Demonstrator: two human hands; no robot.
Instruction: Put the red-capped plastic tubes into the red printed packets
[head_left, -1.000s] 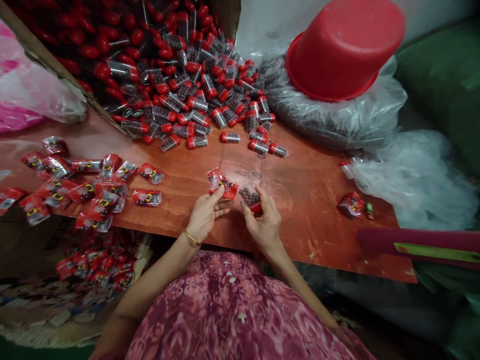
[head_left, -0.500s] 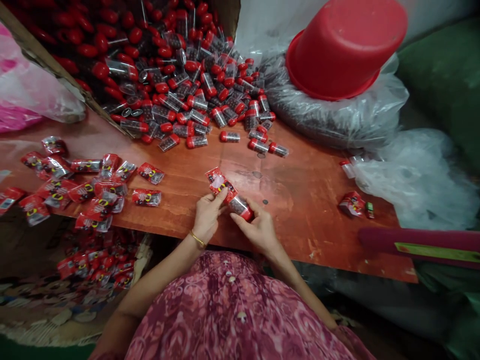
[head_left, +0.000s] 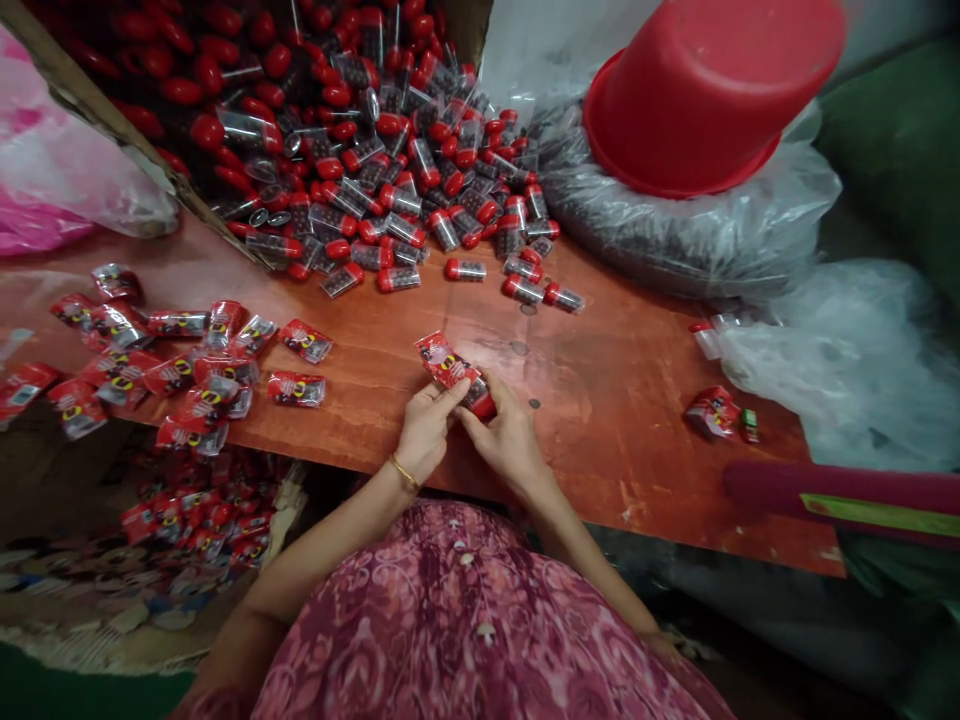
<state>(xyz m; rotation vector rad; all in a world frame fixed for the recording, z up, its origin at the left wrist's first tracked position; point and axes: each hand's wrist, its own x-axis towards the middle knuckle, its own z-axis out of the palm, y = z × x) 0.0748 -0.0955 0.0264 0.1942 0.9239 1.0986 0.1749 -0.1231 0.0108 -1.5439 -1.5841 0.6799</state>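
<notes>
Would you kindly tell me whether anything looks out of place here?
The red tub sits upside down on the bag, and a crumpled-looking red bundle lies at the right, far from the packets at the left. Containers spill from the carton onto the table, though that may be deliberate.

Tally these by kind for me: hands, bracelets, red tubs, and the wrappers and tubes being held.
Hands: 2 (left hand, right hand)
Bracelet: 1
Red tub: 1
Held wrapper: 1
Held tube: 1
Total: 6
</notes>
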